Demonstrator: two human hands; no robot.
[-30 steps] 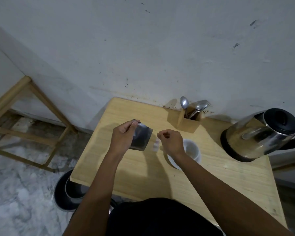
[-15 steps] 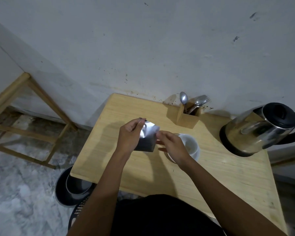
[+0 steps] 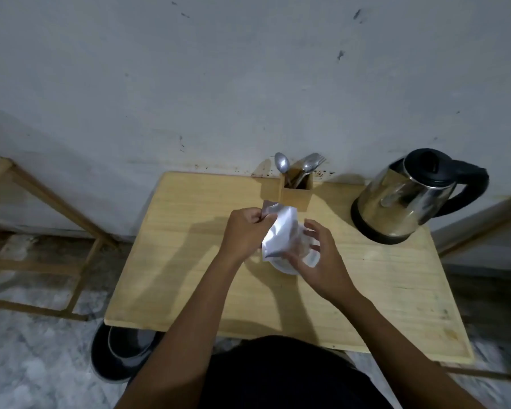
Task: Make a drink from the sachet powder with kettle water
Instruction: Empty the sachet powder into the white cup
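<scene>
1. Head view: left hand [image 3: 242, 231] pinches the silver sachet [image 3: 279, 231] by its upper left corner, fingers clenched on the foil.
2. Right hand [image 3: 319, 258] fingers spread loose just beside the sachet's right edge; contact unclear.
3. Sachet hangs tilted above the white cup [image 3: 310, 261] on the wooden table [image 3: 189, 261].
4. Kettle [image 3: 410, 196] stands at far right.

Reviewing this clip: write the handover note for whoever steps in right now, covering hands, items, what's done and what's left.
Left hand: pinching the silver sachet at its top corner.
Right hand: open, fingers spread beside the sachet, above the white cup.
Cup stands mid-table; kettle at back right, untouched; spoons in the wooden holder.
Done: sachet is over the cup. Whether it is open or powder is out cannot be told.
Left: empty powder, pour kettle water, stir.
</scene>
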